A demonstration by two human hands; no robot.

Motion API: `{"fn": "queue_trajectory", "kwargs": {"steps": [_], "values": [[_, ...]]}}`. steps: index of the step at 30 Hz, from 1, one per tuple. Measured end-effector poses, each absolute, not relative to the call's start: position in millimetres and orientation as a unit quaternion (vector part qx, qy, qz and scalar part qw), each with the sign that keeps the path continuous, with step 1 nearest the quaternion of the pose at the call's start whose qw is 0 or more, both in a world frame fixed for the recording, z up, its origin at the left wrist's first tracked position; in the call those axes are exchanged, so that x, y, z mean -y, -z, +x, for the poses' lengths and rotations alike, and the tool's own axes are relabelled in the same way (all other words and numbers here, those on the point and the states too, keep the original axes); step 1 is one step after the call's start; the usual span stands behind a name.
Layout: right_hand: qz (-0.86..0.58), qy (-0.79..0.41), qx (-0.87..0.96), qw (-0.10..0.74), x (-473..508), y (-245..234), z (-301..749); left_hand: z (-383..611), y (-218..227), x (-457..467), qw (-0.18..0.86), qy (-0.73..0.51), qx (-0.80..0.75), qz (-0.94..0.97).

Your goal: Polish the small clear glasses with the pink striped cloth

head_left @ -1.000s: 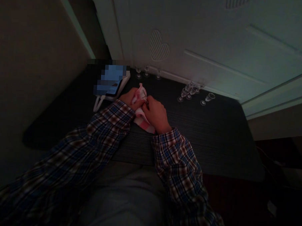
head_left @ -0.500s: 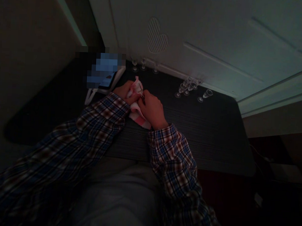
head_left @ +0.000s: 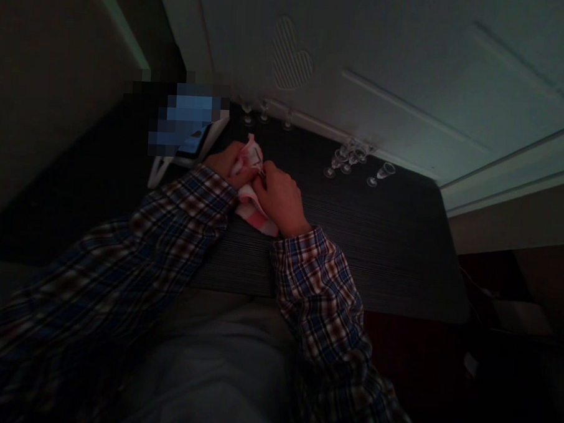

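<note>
A pink and white cloth is bunched between my hands above the dark table, its lower end hanging below them. My left hand is closed around the cloth's upper part. Against it, my right hand is closed with its fingertips pinched together at the cloth. Something small and shiny glints at those fingertips, but the fingers, the cloth and the dim light hide what it is. To the right of my hands stands a cluster of small stemmed glasses, with one stemmed glass a little apart.
Three more small stemmed glasses, one of them a left-hand glass, stand along the back of the dark table. A device with a lit, blurred screen rests at the left. A pale panel with a heart relief rises behind.
The view has shifted slightly, so everything sits a little higher and further left. My hands keep nearly the same grip on the cloth.
</note>
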State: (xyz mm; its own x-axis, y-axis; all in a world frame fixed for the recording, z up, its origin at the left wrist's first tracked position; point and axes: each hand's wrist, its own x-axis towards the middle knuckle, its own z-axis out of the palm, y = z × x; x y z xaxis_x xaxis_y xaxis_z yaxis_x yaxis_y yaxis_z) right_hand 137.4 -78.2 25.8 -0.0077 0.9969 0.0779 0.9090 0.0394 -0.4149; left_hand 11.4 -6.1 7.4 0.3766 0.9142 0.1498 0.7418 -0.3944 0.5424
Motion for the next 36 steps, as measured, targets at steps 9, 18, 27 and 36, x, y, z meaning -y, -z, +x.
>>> {"fn": "queue_trajectory", "kwargs": {"steps": [9,18,27,36], "values": [[-0.685,-0.131,0.696,0.168,79,-27,137,11,-10,9,0.183,-0.215,-0.514,0.810],[-0.685,-0.136,0.697,0.166,79,-29,137,10,-11,9,0.183,-0.216,-0.507,0.814],[-0.686,-0.134,0.696,0.164,81,-30,136,10,-20,13,0.216,-0.191,-0.508,0.812],[-0.686,-0.137,0.700,0.147,80,-31,136,11,-11,8,0.187,-0.184,-0.523,0.811]]}}
